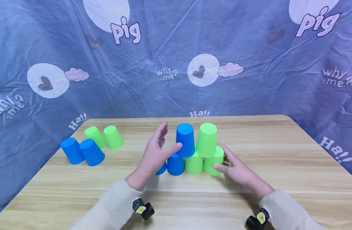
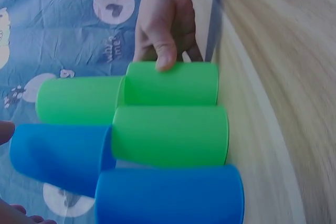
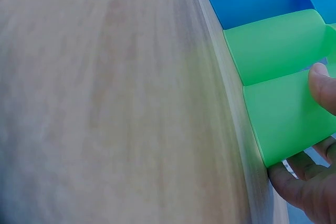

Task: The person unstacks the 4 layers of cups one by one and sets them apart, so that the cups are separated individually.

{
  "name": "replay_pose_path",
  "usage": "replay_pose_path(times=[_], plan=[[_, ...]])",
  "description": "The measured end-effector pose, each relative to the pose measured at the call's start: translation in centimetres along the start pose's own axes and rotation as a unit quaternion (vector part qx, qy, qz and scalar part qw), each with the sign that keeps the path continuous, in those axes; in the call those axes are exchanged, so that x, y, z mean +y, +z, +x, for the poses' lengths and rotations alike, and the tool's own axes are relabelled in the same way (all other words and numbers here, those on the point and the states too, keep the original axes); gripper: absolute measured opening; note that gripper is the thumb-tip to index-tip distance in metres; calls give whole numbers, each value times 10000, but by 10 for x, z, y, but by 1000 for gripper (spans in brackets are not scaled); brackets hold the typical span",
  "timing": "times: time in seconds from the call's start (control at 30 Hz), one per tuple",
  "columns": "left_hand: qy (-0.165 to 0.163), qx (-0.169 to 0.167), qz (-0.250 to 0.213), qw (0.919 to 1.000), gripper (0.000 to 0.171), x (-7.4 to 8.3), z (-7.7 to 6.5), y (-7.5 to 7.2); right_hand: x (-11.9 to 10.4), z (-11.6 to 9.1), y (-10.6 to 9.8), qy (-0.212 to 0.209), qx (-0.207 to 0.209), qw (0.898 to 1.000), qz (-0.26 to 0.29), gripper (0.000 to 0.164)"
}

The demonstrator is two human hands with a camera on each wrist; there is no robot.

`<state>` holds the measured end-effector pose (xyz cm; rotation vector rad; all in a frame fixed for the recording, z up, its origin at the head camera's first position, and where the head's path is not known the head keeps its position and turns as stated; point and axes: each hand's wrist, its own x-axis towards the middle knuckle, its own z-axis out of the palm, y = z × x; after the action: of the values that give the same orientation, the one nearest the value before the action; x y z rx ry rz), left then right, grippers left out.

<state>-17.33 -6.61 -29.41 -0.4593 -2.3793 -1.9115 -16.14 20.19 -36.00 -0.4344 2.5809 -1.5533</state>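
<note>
Upside-down plastic cups form two tiers on the table. Four-wide below would be several: a partly hidden blue cup [image 1: 161, 168], another blue cup [image 1: 176, 165], a green cup [image 1: 194, 164] and the rightmost green cup [image 1: 214, 161]. Above them stand an upper blue cup [image 1: 185, 139] and an upper green cup [image 1: 207, 139]. My left hand [image 1: 156, 150] is beside the upper blue cup, fingers extended, thumb close to its side; contact is unclear. My right hand [image 1: 236, 167] holds the rightmost lower green cup, its thumb in front and fingers around the far side.
Farther left on the wooden table [image 1: 78, 191] stand two blue cups [image 1: 91, 152] and two green cups [image 1: 113, 138], all upside down. A blue printed cloth [image 1: 164, 95] hangs behind the table. Each sleeve carries a small black wrist camera [image 1: 143, 209].
</note>
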Motion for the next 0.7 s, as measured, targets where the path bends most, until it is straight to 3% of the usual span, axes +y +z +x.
replay_pose_path(times=[0.27, 0.7], plan=[[-52, -327, 159, 9993, 83, -1, 2, 16, 1, 0, 0, 52, 17, 10000, -17, 67], [-67, -263, 187, 9995, 78, -4, 6, 26, 3, 1, 0, 43, 29, 10000, -29, 67]])
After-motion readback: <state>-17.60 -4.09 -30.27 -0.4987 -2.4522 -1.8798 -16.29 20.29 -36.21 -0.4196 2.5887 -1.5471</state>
